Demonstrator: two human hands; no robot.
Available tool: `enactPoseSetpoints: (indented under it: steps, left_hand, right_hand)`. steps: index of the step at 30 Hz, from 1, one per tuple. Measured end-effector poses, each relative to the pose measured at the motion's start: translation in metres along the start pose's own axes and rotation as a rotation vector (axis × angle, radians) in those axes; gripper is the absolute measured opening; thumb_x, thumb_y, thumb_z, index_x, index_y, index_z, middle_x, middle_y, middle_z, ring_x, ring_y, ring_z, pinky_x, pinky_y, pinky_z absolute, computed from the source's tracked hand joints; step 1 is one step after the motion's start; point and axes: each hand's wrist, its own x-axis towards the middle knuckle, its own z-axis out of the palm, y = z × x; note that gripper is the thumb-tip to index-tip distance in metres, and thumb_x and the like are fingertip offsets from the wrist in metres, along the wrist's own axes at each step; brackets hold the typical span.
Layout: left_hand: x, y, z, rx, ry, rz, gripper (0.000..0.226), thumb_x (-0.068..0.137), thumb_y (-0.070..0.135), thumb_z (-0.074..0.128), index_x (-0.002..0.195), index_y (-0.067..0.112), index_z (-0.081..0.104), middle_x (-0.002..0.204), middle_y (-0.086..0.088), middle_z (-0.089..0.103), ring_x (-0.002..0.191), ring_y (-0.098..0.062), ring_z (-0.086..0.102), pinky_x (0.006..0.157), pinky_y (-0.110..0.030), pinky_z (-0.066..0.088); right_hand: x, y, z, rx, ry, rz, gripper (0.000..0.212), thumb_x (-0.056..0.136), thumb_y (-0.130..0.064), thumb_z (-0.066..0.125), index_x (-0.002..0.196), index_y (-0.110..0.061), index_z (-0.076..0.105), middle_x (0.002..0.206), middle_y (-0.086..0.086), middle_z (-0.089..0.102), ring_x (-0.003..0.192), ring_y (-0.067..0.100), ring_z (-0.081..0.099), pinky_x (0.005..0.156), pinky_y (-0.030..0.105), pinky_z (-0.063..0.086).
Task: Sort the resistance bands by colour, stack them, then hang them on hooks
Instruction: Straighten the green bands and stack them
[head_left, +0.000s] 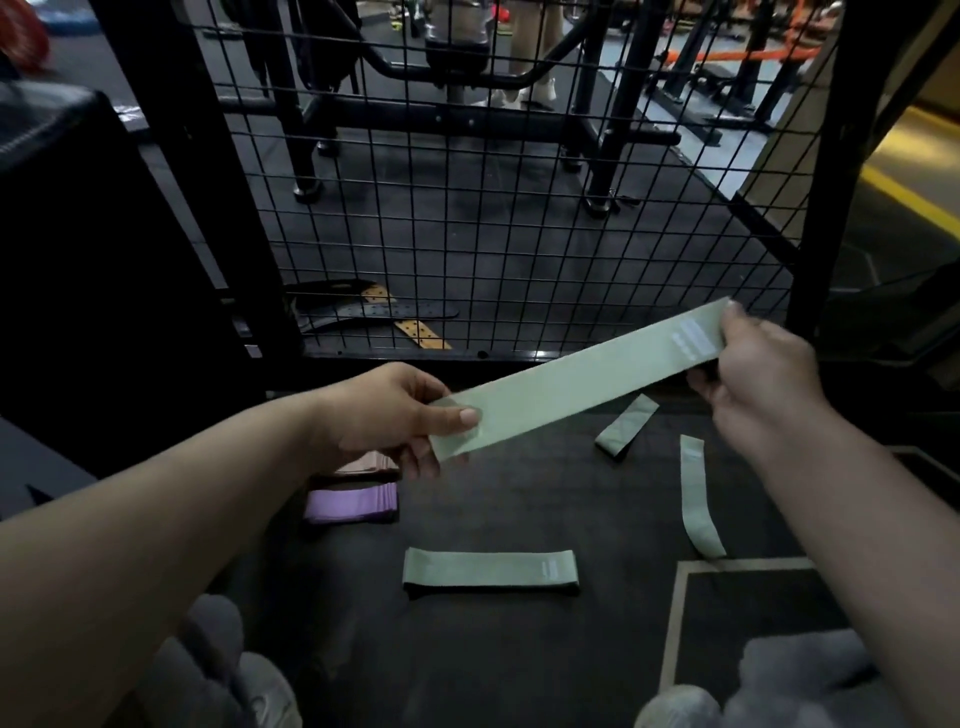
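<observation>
Pinching opposite ends, the left grip (400, 421) and right grip (753, 369) hold one green band (571, 379).

The mesh (493, 208) shuts off everything ahead, and the belts (374, 312) lie behind it. A black block (78, 260) walls in the left. The held band (571, 379), stretched between the left hand (395, 415) and right hand (763, 374), bars the air over the floor (519, 499). Below lie the purple stack (353, 503), near band (491, 570), right band (696, 488) and far band (626, 427), with bare floor between them. The knees (208, 665) hem the near edge.
</observation>
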Motion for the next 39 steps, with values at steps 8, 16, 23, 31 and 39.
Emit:
enactPoseSetpoints:
  steps: [8, 16, 23, 31, 39]
  left_hand:
    - [0.017, -0.039, -0.038, 0.054, 0.456, -0.174, 0.02, 0.092, 0.014, 0.068, 0.078, 0.002, 0.061, 0.06, -0.013, 0.06, 0.036, -0.013, 0.051, 0.035, -0.018, 0.039]
    - [0.081, -0.168, 0.019, 0.036, 0.507, -0.464, 0.018, 0.092, 0.012, 0.063, 0.076, 0.007, 0.055, 0.063, -0.014, 0.057, 0.04, -0.021, 0.054, 0.039, -0.019, 0.04]
    - [0.129, -0.254, 0.058, -0.039, 0.52, -0.587, 0.023, 0.091, 0.014, 0.065, 0.072, 0.013, 0.054, 0.065, -0.01, 0.059, 0.048, -0.023, 0.056, 0.042, -0.021, 0.04]
    - [0.149, -0.293, 0.067, 0.01, 0.54, -0.677, 0.018, 0.085, 0.009, 0.071, 0.073, 0.012, 0.058, 0.066, -0.013, 0.063, 0.053, -0.026, 0.06, 0.049, -0.028, 0.049]
    - [0.149, -0.314, 0.072, 0.123, 0.512, -0.644, 0.013, 0.085, 0.016, 0.074, 0.085, 0.01, 0.062, 0.083, -0.014, 0.071, 0.072, -0.029, 0.07, 0.069, -0.036, 0.059]
  right_hand:
    - [0.024, 0.111, 0.024, -0.313, -0.047, 0.24, 0.017, 0.1, -0.031, 0.057, 0.093, -0.015, 0.06, 0.073, 0.003, 0.056, 0.057, 0.014, 0.049, 0.046, 0.024, 0.043]
    - [0.022, 0.246, 0.014, -0.614, -0.13, 0.465, 0.015, 0.095, -0.004, 0.055, 0.082, -0.007, 0.061, 0.069, 0.011, 0.061, 0.051, 0.017, 0.058, 0.043, 0.024, 0.046]
    - [0.035, 0.326, -0.013, -0.872, -0.059, 0.412, 0.014, 0.088, -0.013, 0.066, 0.075, -0.018, 0.063, 0.095, 0.007, 0.071, 0.091, 0.026, 0.067, 0.087, 0.035, 0.055]
    - [0.047, 0.373, -0.02, -0.902, -0.01, 0.445, 0.009, 0.086, -0.008, 0.066, 0.09, -0.015, 0.062, 0.094, 0.006, 0.064, 0.092, 0.026, 0.063, 0.089, 0.035, 0.053]
    - [0.049, 0.393, -0.029, -1.008, -0.067, 0.393, 0.014, 0.089, -0.013, 0.065, 0.102, -0.009, 0.061, 0.104, 0.008, 0.063, 0.093, 0.024, 0.059, 0.084, 0.029, 0.046]
